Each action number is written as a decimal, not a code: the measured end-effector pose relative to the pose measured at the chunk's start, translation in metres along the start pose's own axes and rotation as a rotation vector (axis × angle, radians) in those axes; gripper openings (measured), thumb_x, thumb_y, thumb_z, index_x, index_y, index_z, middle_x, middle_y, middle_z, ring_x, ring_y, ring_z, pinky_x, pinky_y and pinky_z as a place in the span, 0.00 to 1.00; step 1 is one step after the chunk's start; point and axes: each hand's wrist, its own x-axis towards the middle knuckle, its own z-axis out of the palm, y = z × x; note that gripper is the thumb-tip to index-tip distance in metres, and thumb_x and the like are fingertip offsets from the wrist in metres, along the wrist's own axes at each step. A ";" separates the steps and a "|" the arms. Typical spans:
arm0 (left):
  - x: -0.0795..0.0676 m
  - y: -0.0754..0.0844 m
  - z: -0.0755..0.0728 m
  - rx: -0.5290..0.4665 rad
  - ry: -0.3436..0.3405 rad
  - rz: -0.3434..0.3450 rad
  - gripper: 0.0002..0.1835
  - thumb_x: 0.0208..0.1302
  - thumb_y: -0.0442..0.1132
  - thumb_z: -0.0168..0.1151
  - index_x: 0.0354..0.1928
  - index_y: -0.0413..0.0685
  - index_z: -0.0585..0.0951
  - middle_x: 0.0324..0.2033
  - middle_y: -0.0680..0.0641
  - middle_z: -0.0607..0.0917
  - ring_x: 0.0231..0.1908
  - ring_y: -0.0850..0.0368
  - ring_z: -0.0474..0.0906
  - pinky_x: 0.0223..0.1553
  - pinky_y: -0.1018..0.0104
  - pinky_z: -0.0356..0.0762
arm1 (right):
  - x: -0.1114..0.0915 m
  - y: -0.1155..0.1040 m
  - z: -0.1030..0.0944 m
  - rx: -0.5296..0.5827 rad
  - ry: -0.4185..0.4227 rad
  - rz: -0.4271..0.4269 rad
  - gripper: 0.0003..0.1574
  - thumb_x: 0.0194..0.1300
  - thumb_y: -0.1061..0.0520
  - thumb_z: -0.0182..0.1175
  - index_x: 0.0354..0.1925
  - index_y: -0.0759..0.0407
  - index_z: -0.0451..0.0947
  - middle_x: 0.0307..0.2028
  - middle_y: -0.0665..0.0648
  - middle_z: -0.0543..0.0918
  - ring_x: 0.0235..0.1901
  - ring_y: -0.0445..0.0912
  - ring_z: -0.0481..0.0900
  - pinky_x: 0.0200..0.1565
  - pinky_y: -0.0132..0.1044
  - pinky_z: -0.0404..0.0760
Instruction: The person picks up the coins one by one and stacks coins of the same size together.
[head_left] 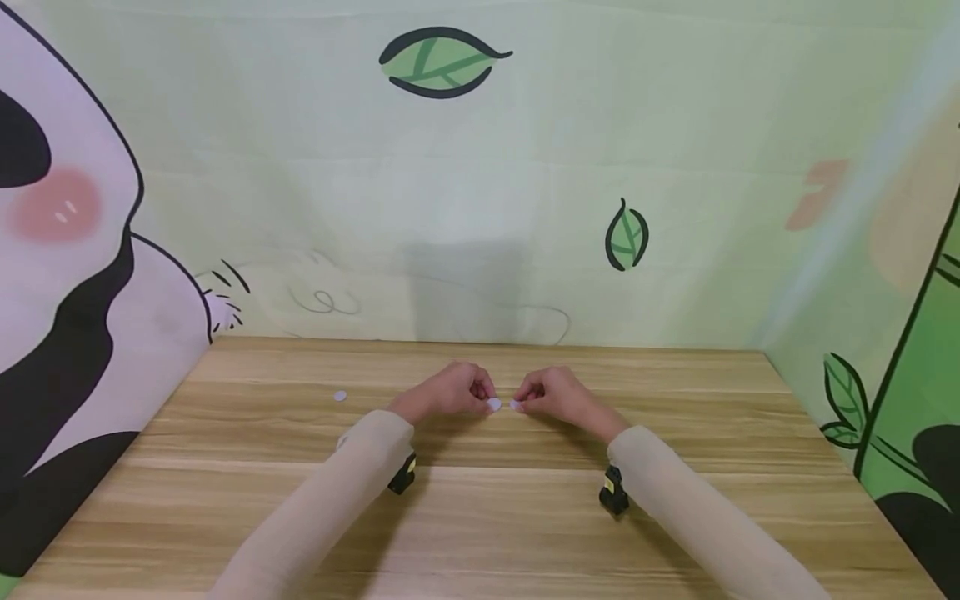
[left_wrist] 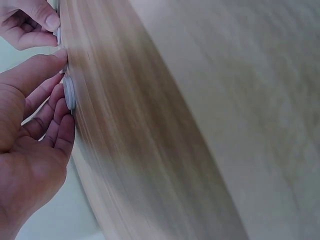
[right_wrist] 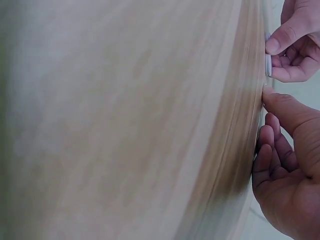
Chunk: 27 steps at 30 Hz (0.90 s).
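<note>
My left hand [head_left: 457,388] pinches a small white disc [head_left: 494,404] between thumb and fingers, low over the wooden table. Seen from the left wrist, a pale round disc [left_wrist: 69,92] with a layered edge lies against the fingertips, below the thumb. Facing it, a short gap away, my right hand [head_left: 553,393] pinches another white disc [head_left: 515,405] at its thumb tip. This disc's thin edge [left_wrist: 58,35] shows in the left wrist view. In the right wrist view, the right hand's own disc is mostly hidden. A third white disc [head_left: 341,396] lies flat, left of the left hand.
The wood-grain table [head_left: 510,533] ends at a pale green backdrop [head_left: 315,167] printed with leaves and a panda. Beige sleeves [head_left: 315,508] cover both forearms. Black devices [head_left: 403,475] are strapped at the wrists.
</note>
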 end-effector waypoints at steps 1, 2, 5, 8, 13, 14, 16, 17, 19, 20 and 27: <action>0.000 0.001 0.000 0.001 -0.003 -0.003 0.06 0.62 0.34 0.72 0.39 0.41 0.84 0.31 0.51 0.83 0.34 0.61 0.75 0.40 0.70 0.75 | 0.000 0.000 0.000 0.000 -0.002 -0.003 0.04 0.63 0.60 0.72 0.36 0.60 0.88 0.26 0.49 0.83 0.28 0.37 0.72 0.33 0.29 0.73; 0.000 0.001 0.000 0.006 -0.005 -0.001 0.07 0.63 0.34 0.72 0.39 0.41 0.84 0.32 0.51 0.83 0.34 0.61 0.75 0.40 0.70 0.75 | 0.000 0.000 0.000 -0.001 -0.004 -0.004 0.04 0.63 0.60 0.72 0.36 0.60 0.88 0.27 0.49 0.83 0.28 0.37 0.73 0.33 0.30 0.73; 0.000 0.002 0.000 0.025 -0.015 0.014 0.08 0.62 0.33 0.72 0.41 0.40 0.83 0.32 0.51 0.83 0.35 0.61 0.75 0.41 0.70 0.75 | 0.001 0.000 -0.001 -0.001 -0.007 -0.003 0.04 0.63 0.60 0.72 0.36 0.60 0.88 0.27 0.49 0.84 0.28 0.37 0.72 0.33 0.30 0.73; -0.002 0.001 -0.002 0.036 -0.014 0.037 0.10 0.63 0.34 0.72 0.43 0.39 0.83 0.35 0.49 0.84 0.37 0.60 0.77 0.43 0.68 0.77 | 0.001 0.001 0.000 0.000 -0.007 -0.001 0.04 0.63 0.60 0.71 0.36 0.60 0.88 0.27 0.48 0.84 0.28 0.36 0.73 0.34 0.30 0.73; -0.012 -0.008 -0.014 -0.005 0.056 0.048 0.13 0.65 0.34 0.68 0.49 0.37 0.81 0.41 0.46 0.84 0.43 0.56 0.79 0.49 0.61 0.78 | 0.001 0.000 0.000 -0.003 -0.010 0.015 0.03 0.63 0.60 0.72 0.35 0.60 0.88 0.27 0.49 0.84 0.28 0.37 0.73 0.34 0.30 0.74; -0.015 -0.012 -0.018 -0.020 0.075 0.049 0.13 0.65 0.33 0.67 0.50 0.36 0.81 0.41 0.45 0.84 0.44 0.54 0.79 0.50 0.60 0.78 | 0.001 0.000 0.000 -0.004 -0.011 0.022 0.03 0.63 0.60 0.72 0.35 0.60 0.88 0.27 0.49 0.84 0.28 0.37 0.73 0.34 0.30 0.74; -0.022 -0.020 -0.028 -0.039 0.112 0.040 0.14 0.66 0.32 0.65 0.52 0.34 0.80 0.43 0.43 0.84 0.45 0.52 0.79 0.51 0.58 0.78 | 0.001 -0.001 0.000 -0.006 -0.015 0.027 0.04 0.63 0.60 0.72 0.35 0.60 0.88 0.27 0.49 0.84 0.28 0.37 0.73 0.34 0.30 0.74; -0.026 -0.023 -0.034 -0.044 0.128 0.027 0.15 0.67 0.33 0.65 0.53 0.34 0.80 0.44 0.43 0.84 0.46 0.51 0.78 0.51 0.57 0.77 | 0.001 -0.001 0.000 -0.005 -0.018 0.030 0.04 0.63 0.60 0.72 0.35 0.60 0.88 0.27 0.49 0.84 0.28 0.37 0.73 0.34 0.30 0.74; -0.036 -0.031 -0.045 -0.050 0.150 0.012 0.15 0.68 0.33 0.64 0.54 0.33 0.79 0.45 0.42 0.83 0.46 0.50 0.78 0.51 0.56 0.77 | 0.001 -0.001 0.000 -0.008 -0.019 0.038 0.04 0.62 0.60 0.72 0.35 0.60 0.88 0.27 0.49 0.84 0.28 0.37 0.73 0.34 0.30 0.74; -0.042 -0.035 -0.051 -0.047 0.160 0.005 0.16 0.69 0.34 0.64 0.55 0.33 0.79 0.46 0.41 0.83 0.47 0.49 0.78 0.51 0.55 0.77 | 0.001 -0.002 -0.001 -0.009 -0.018 0.037 0.04 0.62 0.60 0.72 0.35 0.60 0.88 0.27 0.49 0.84 0.28 0.37 0.73 0.34 0.30 0.74; -0.093 -0.066 -0.090 -0.015 0.206 -0.056 0.15 0.71 0.35 0.62 0.55 0.32 0.78 0.45 0.41 0.83 0.46 0.49 0.77 0.50 0.54 0.77 | 0.000 -0.002 -0.001 -0.010 -0.010 0.040 0.03 0.62 0.60 0.72 0.35 0.60 0.88 0.27 0.49 0.85 0.28 0.37 0.73 0.34 0.30 0.75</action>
